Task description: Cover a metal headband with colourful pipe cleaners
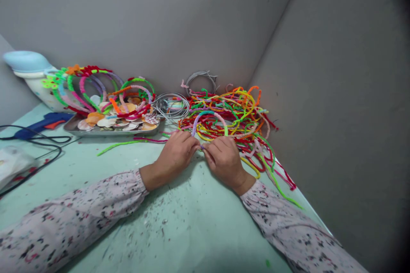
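My left hand (pixel 177 152) and my right hand (pixel 223 158) rest close together on the pale green table (pixel 179 226), fingertips pinched and nearly touching. Between them they hold a hoop wrapped in pipe cleaner (pixel 209 116), purple on the left, turquoise on top, pink and green on the right, which arches up behind my fingers. Just behind it lies a tangled heap of coloured pipe cleaners (pixel 238 115).
A metal tray (pixel 77 127) of shells and wrapped hoops sits at the back left, beside bare wire rings (pixel 171 106). A blue glue gun (pixel 40 123) with black cable lies far left. A loose green pipe cleaner (pixel 118 145) lies before the tray. Grey walls close the corner.
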The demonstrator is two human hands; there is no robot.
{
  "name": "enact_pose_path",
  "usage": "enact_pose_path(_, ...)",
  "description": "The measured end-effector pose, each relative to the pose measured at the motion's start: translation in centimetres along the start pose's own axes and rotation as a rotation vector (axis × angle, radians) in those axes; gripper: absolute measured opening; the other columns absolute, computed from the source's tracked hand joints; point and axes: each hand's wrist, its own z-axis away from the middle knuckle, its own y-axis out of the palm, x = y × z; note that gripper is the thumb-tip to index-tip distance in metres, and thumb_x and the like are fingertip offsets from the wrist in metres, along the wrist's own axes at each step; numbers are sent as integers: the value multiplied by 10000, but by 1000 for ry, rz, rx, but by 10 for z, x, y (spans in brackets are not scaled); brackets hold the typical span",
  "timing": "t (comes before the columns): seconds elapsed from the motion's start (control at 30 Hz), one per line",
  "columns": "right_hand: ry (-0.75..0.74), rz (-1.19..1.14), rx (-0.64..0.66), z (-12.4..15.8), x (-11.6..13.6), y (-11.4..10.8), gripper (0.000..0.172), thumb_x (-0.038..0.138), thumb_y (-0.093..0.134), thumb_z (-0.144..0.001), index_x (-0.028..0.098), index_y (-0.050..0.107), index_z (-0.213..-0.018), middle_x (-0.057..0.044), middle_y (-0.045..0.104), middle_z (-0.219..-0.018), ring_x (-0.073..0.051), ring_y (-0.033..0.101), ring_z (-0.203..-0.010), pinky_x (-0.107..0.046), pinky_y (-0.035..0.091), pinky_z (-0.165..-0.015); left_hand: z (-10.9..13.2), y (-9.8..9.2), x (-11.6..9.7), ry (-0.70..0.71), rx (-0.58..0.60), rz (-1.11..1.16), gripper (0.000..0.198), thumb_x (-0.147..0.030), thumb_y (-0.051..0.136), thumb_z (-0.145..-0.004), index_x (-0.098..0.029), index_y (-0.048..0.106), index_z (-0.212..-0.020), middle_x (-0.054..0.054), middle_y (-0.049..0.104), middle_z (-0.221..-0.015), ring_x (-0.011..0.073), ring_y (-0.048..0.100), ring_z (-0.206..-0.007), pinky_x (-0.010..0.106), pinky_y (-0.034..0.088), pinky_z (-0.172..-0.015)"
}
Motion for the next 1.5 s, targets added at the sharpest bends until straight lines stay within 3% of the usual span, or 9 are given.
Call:
enact_pose_path(0.23,7,22,-7,0,-2,1,150,238,506,-897,171,617,-822,-62,595,-776,-208,463,-813,-367,338,-761,-2,-5,0,-9,19,50,245,-295,423,-943,-174,636,-945,66,598,-849,205,523,-845,341,382,-750)
enact_pose_path(0.63,-11,15,0,-1,-1,1,158,227,509,-896,163,626,-811,-60,599,-767,-204,464,-807,-364,343,-755,-2,-6,-4,-44,80,-48,282,-254,358,-950,-164,611,-865,62,569,-809,209,489,-802,346,352,-720)
enact_pose_path(0.97,-18,7,4,-1,-1,0,155,229,510,-893,164,635,-827,-62,607,-777,-206,475,-812,-366,349,-757,-3,-5,-4,-95,135,49,303,-270,336,-953,-161,599,-848,64,570,-819,208,487,-795,356,376,-743)
enact_pose_path(1.13,16,15,-5,0,-3,0,154,240,507,-897,164,628,-840,-62,610,-796,-210,479,-826,-368,349,-756,-4,-10,-1,-41,54,124,237,-165,422,-878,-166,615,-1017,77,576,-924,222,499,-907,363,387,-789)
enact_pose_path(1.3,20,16,0,0,-3,0,155,247,502,-902,161,626,-866,-63,609,-803,-212,482,-837,-373,353,-767,-1,-6,7,-39,-86,125,435,-11,428,-764,-204,625,-1100,70,574,-980,215,508,-946,369,381,-814)
enact_pose_path(1.4,20,17,-3,0,-2,-1,154,244,501,-902,159,628,-879,-64,607,-803,-214,481,-843,-373,356,-768,-1,-3,12,-45,-104,127,451,10,419,-787,-214,625,-1120,60,605,-985,204,528,-948,367,379,-833)
enact_pose_path(1.5,17,19,-9,0,-2,-2,153,240,504,-899,159,633,-894,-66,606,-805,-216,478,-847,-372,356,-767,-3,0,17,-47,-106,128,340,-74,458,-869,-219,633,-1123,48,634,-930,186,552,-892,352,384,-813)
